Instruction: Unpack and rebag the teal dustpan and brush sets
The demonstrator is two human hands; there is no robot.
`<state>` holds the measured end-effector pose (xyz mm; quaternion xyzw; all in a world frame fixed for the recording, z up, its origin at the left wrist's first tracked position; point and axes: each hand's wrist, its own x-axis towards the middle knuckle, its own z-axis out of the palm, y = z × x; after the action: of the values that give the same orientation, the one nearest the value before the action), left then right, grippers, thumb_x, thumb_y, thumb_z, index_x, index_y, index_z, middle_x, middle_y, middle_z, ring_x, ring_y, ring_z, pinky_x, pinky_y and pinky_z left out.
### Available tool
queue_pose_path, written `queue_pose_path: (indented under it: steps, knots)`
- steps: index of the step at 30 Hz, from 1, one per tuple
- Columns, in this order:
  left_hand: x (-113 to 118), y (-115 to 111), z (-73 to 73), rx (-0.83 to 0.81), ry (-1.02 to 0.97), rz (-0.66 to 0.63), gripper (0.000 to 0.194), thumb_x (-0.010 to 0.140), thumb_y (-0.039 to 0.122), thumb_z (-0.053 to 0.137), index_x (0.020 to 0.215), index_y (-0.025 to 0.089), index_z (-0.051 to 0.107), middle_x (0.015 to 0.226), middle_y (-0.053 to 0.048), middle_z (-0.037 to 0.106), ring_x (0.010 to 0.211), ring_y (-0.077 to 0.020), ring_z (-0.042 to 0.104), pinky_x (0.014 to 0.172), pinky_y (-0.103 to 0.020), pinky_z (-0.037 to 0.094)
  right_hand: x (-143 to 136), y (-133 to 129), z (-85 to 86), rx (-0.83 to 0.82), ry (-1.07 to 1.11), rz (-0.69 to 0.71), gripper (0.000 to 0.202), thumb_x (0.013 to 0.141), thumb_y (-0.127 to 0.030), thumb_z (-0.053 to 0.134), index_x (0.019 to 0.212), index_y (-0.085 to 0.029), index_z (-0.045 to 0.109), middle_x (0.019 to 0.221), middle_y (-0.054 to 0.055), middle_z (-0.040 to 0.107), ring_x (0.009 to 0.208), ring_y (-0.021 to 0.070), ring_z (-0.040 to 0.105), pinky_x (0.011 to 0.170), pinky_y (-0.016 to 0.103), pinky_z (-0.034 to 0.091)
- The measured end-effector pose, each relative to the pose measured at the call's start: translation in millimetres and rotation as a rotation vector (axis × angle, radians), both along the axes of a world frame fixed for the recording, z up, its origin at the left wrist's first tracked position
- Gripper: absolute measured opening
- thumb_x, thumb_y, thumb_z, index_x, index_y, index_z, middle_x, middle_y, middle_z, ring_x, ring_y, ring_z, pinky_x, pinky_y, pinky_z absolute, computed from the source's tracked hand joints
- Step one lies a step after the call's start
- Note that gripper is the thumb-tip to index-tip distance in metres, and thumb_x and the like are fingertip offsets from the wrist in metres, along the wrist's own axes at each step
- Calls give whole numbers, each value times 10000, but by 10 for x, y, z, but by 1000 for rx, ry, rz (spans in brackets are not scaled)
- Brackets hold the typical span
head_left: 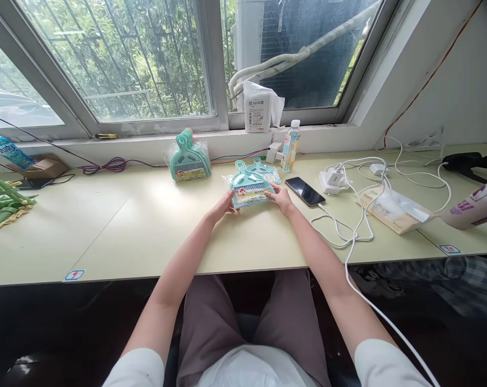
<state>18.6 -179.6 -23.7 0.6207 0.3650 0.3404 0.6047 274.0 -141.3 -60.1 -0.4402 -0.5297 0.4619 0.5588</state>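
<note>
Between both hands is a small teal dustpan set (pixel 249 193) in clear wrap, its handle with a hole pointing away from me and a printed label across its front. My left hand (pixel 223 207) grips its left lower edge, with the fingers partly under it. On the right edge, my right hand (pixel 281 198) has its fingers closed over the pack. Just behind it lies another teal dustpan set (pixel 265 171), partly covered by the held one. Farther left, a stack of several wrapped dustpan sets (pixel 189 158) leans near the wall under the window.
Right of my hands are a black phone (pixel 305 191) on a white cable, a drink bottle (pixel 291 146), a white power strip (pixel 332 180) and a tissue pack (pixel 399 209). Looped cables (pixel 364 215) hang over the desk edge. Green stalks (pixel 5 201) and a cardboard box (pixel 48 165) are at far left.
</note>
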Motion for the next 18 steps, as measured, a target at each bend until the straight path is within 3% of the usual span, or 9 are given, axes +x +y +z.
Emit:
queue_pose_path:
  steps: [2, 5, 9, 11, 13, 15, 18]
  knots:
    - [14, -32, 24, 79, 52, -8, 810, 771, 680, 564, 1399, 229, 325, 1131, -139, 635, 633, -118, 653, 507, -204, 434, 12, 15, 17, 20, 39, -39, 696, 556, -314, 829, 1208, -157, 643, 1200, 102, 670, 1147, 292, 593, 1021, 467, 464]
    - [38, -60, 26, 140, 162, 30, 1072, 661, 462, 789, 1498, 275, 146, 1209, -163, 600, 624, -115, 637, 517, -219, 443, 17, 24, 36, 54, 44, -104, 653, 549, -325, 832, 1157, -149, 671, 1165, 105, 687, 1119, 290, 608, 1024, 465, 462]
    - [53, -49, -15, 148, 153, 4, 1355, 634, 311, 827, 1459, 369, -247, 1353, -169, 508, 711, -127, 633, 555, -234, 462, 19, 29, 16, 40, 52, -167, 642, 546, -343, 820, 1141, -157, 668, 1148, 102, 691, 1086, 288, 622, 984, 467, 490]
    - [63, -33, -44, 167, 130, 17, 1411, 621, 278, 836, 1403, 387, -334, 1425, -162, 439, 733, -117, 624, 556, -225, 460, 25, 30, 1, 25, 60, -196, 637, 555, -357, 807, 1143, -165, 655, 1146, 99, 687, 1081, 284, 621, 962, 464, 504]
    - [79, -11, -69, 188, 118, 84, 1360, 664, 292, 804, 1411, 369, -330, 1414, -154, 455, 685, -97, 612, 518, -204, 438, 25, 27, -2, 14, 61, -195, 619, 571, -370, 795, 1135, -170, 637, 1150, 101, 678, 1084, 282, 617, 953, 461, 508]
    - [91, 19, -86, 193, 106, 201, 1144, 786, 339, 681, 1472, 335, -234, 1320, -135, 539, 587, -74, 591, 459, -188, 396, 10, 16, 11, 20, 47, -166, 602, 584, -383, 792, 1117, -170, 613, 1157, 108, 665, 1090, 281, 612, 960, 460, 504]
    - [73, 87, -98, 193, 123, 348, 671, 900, 330, 466, 1504, 269, 181, 1121, -77, 637, 470, -49, 557, 407, -176, 343, -54, -14, 39, 40, -15, -112, 582, 613, -407, 787, 1101, -194, 554, 1179, 101, 637, 1101, 271, 600, 962, 459, 506]
